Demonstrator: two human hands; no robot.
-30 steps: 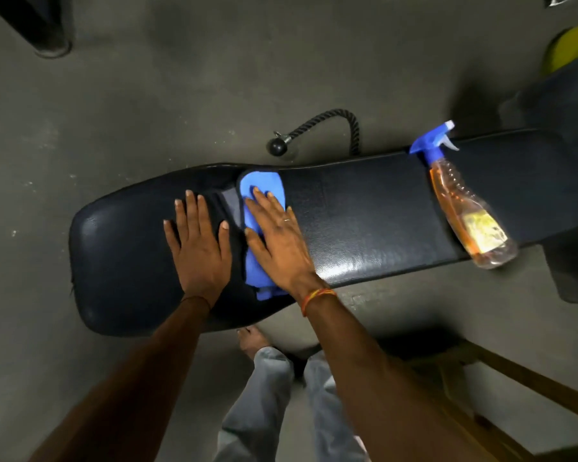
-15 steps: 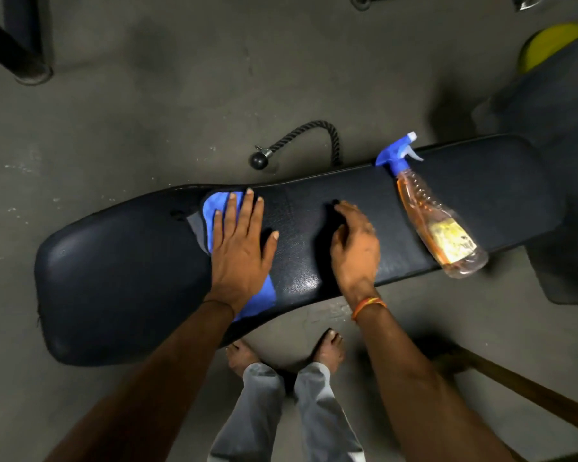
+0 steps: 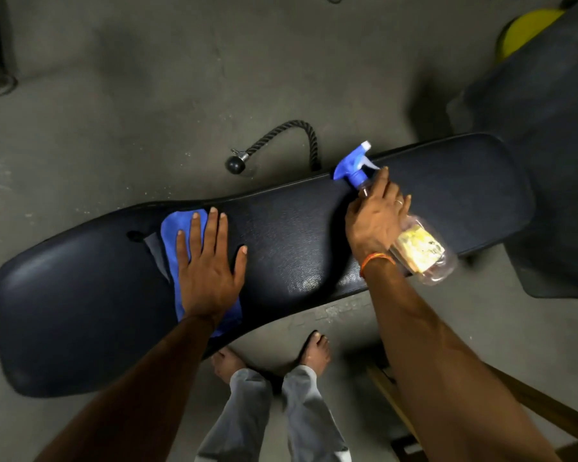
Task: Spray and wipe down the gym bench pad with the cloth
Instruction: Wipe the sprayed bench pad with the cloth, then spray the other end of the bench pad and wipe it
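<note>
A long black bench pad (image 3: 314,235) runs across the view from lower left to upper right. On its middle-left lies a blue cloth (image 3: 176,241), with my left hand (image 3: 207,271) pressed flat on it, fingers spread. A clear spray bottle (image 3: 421,251) with orange liquid, a yellow label and a blue trigger head (image 3: 351,165) lies on its side across the pad's right part. My right hand (image 3: 374,218) is curled over the bottle's neck and upper body and hides them.
A black rope handle (image 3: 281,138) with a ball end lies on the grey floor beyond the bench. A dark padded shape (image 3: 548,161) and a yellow object (image 3: 524,31) are at the right. A wooden frame (image 3: 548,415) stands at lower right, beside my bare feet (image 3: 314,351).
My right hand left the cloth, slid right along the pad and closed over the spray bottle. My left hand moved onto the cloth and stays flat on it.
</note>
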